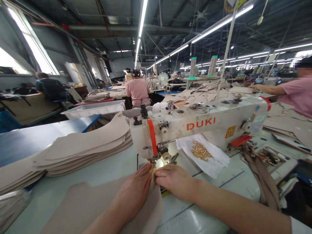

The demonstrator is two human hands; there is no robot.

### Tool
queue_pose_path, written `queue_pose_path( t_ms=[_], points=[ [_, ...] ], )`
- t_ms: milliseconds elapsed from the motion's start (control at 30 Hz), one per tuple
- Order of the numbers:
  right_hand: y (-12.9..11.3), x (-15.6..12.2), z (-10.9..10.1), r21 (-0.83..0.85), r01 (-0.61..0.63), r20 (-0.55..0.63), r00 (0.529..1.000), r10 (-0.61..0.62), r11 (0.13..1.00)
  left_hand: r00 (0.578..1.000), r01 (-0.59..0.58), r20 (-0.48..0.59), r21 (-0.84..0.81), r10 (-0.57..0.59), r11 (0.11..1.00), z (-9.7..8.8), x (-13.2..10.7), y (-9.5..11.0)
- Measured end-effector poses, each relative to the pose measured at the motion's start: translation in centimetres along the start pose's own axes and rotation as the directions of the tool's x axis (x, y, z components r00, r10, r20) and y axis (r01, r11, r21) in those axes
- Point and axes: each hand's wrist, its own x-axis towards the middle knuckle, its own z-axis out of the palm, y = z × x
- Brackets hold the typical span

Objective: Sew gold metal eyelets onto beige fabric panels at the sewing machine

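Observation:
A large beige fabric panel (97, 198) lies on the sewing table and reaches up to the needle area of the white sewing machine (175, 122). My left hand (136, 185) rests over this panel, fingers together and closed on its edge just in front of the presser foot (154, 161). From the other side comes my right hand (174, 178), its fingers curled and pinching at the same edge. Both sets of fingertips almost meet under the machine's lamp. A small yellowish bit shows between them; what it is I cannot make out.
Left of the machine lies a stack of beige panels (97, 146). Under the arm, small gold metal fittings (201, 151) sit on a white cloth (216, 167). Brown straps (263, 178) and a parts tray (275, 159) are at right. Co-workers sit ahead, left and right.

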Motion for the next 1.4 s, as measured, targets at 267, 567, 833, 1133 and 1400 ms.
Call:
queue_pose_path(
  t_ms=[267, 567, 833, 1133, 1400],
  points=[
    [0.4, 0.2, 0.4, -0.002, -0.002, -0.013, 1.000, 0.002, 1.000, 1.000, -0.010, -0.021, -0.023, 0.010, 1.000, 0.0, 0.4, -0.2],
    [0.5, 0.2, 0.8, 0.004, -0.002, -0.029, 1.000, 0.002, 1.000, 0.999, 0.026, -0.027, -0.062, -0.028, 0.998, 0.3, 0.3, -0.5],
    [0.2, 0.1, 0.2, 0.014, -0.008, -0.011, 1.000, 0.008, 1.000, 0.998, 0.061, 0.002, -0.039, -0.061, 0.997, 0.0, 0.2, 0.0],
    [0.2, 0.2, 0.0, 0.047, -0.029, -0.003, 1.000, 0.029, 0.998, 0.995, 0.102, 0.022, -0.042, -0.101, 0.994, -0.4, 0.7, 0.4],
    [-1.6, 0.1, 1.3, 0.003, 0.162, -0.057, 0.985, -0.162, 0.987, 0.976, 0.197, 0.106, -0.055, -0.191, 0.979, -2.0, -3.7, 2.0]
  ],
)
